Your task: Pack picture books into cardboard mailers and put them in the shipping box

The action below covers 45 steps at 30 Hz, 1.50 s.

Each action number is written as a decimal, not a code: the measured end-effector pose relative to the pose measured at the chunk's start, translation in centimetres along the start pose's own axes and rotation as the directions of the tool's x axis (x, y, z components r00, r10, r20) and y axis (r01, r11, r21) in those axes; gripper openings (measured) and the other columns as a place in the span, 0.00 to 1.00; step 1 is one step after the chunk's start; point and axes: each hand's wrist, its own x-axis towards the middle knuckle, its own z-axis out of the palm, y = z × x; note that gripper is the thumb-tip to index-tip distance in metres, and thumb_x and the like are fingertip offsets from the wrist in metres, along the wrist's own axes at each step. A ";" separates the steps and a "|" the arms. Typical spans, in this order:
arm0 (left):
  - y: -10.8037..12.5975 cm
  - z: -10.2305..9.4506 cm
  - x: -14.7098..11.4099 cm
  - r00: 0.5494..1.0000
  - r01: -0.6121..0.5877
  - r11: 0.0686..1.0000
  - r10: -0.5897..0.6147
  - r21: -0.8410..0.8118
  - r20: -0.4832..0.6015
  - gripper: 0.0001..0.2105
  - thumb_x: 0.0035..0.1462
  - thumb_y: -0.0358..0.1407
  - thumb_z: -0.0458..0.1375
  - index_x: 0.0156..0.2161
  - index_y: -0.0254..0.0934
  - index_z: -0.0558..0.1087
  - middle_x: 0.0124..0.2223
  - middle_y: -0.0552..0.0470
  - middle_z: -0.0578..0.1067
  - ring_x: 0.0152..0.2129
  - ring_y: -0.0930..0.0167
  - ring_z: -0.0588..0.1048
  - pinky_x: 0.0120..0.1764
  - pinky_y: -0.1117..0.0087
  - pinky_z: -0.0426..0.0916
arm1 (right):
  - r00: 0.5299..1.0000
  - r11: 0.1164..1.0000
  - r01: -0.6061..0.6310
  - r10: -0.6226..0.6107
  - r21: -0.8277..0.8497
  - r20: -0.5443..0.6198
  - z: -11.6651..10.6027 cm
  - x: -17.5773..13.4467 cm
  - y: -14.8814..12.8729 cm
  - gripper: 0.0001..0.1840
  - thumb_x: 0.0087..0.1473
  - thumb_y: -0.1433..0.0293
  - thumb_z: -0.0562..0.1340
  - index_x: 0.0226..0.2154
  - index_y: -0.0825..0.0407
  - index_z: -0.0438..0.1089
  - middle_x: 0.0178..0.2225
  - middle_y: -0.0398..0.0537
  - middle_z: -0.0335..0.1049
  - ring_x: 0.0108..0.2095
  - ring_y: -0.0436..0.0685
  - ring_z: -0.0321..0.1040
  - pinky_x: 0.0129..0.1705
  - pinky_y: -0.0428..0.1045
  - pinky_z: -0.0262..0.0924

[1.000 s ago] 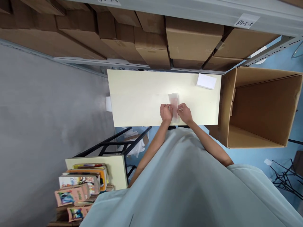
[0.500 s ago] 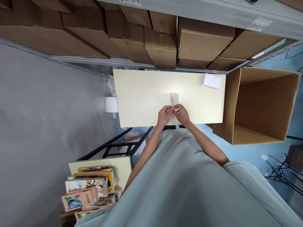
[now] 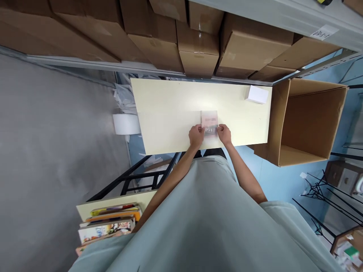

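A small see-through plastic bag (image 3: 209, 119) with faint pinkish print is spread flat above the pale tabletop (image 3: 167, 113). My left hand (image 3: 196, 136) pinches its left edge, fingers curled closed. On the opposite side, my right hand (image 3: 224, 134) grips the right edge between thumb and fingers. The bag looks slightly blurred, and whether anything lies inside it I cannot tell. To the right of my hands, near the table's far edge, sits a white box (image 3: 257, 94).
A large open cardboard box (image 3: 309, 124) stands against the table's right end. Cardboard cartons (image 3: 198, 60) fill the shelf beyond the far edge. A white roll (image 3: 126, 124) is at the left end. Books (image 3: 110, 226) lie on a lower board at left.
My hands have moved apart, the right one to the right. The bag, earlier narrow between my fingers, is now spread wide with its print showing. The view has shifted slightly.
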 end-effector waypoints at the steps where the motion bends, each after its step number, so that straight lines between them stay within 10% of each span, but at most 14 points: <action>1: -0.2 0.0 0.0 1.000 -0.003 1.000 0.003 -0.012 -0.011 0.09 0.68 0.39 0.63 0.49 0.38 0.79 0.46 0.44 0.85 0.41 0.60 0.83 0.52 0.60 0.75 | 1.000 1.000 -0.023 0.023 0.021 -0.003 0.3 0.1 -0.2 0.12 0.62 0.66 0.62 0.47 0.50 0.74 0.45 0.53 0.82 0.44 0.60 0.80 0.53 0.55 0.73; 8: -1.2 -0.5 -0.3 0.992 -0.126 0.992 0.126 -0.003 -0.024 0.07 0.67 0.30 0.60 0.46 0.38 0.80 0.49 0.43 0.84 0.43 0.61 0.83 0.52 0.63 0.74 | 0.995 0.979 -0.063 0.077 0.192 -0.066 0.6 -0.4 -1.5 0.06 0.56 0.65 0.63 0.37 0.49 0.71 0.36 0.49 0.79 0.38 0.59 0.76 0.48 0.53 0.71; 15: -1.4 -2.3 -0.3 0.983 -0.182 0.983 0.182 -0.001 -0.009 0.09 0.64 0.28 0.63 0.48 0.40 0.78 0.51 0.47 0.83 0.34 0.66 0.82 0.47 0.63 0.75 | 0.987 0.979 0.139 -0.124 0.150 -0.105 1.0 -5.0 -4.4 0.08 0.61 0.62 0.65 0.40 0.47 0.69 0.40 0.47 0.80 0.36 0.58 0.76 0.43 0.53 0.70; 23: -4.1 -8.0 -1.7 0.974 -0.127 0.884 0.198 -0.449 0.115 0.15 0.72 0.48 0.57 0.48 0.40 0.78 0.43 0.48 0.85 0.36 0.68 0.84 0.44 0.66 0.80 | 0.958 0.958 0.285 -0.284 0.039 -0.035 5.7 -7.5 -7.8 0.08 0.65 0.62 0.65 0.44 0.47 0.69 0.46 0.47 0.77 0.35 0.55 0.76 0.43 0.53 0.72; 28: -6.2 -9.3 -0.8 0.986 -0.083 0.911 0.135 -0.404 0.101 0.15 0.68 0.48 0.62 0.51 0.39 0.79 0.49 0.46 0.85 0.37 0.67 0.84 0.44 0.64 0.82 | 0.939 0.942 0.335 -0.336 0.022 0.070 7.2 -6.9 -7.3 0.08 0.67 0.63 0.64 0.46 0.47 0.71 0.49 0.50 0.77 0.40 0.57 0.79 0.45 0.55 0.74; 45: -7.9 -9.2 2.0 1.000 0.010 0.985 -0.006 -0.170 0.024 0.11 0.64 0.37 0.64 0.49 0.38 0.84 0.45 0.48 0.87 0.39 0.64 0.85 0.53 0.61 0.80 | 0.997 0.981 -0.048 0.035 0.189 0.072 8.9 -2.1 -4.6 0.10 0.57 0.61 0.67 0.39 0.48 0.71 0.39 0.48 0.79 0.41 0.60 0.77 0.49 0.55 0.72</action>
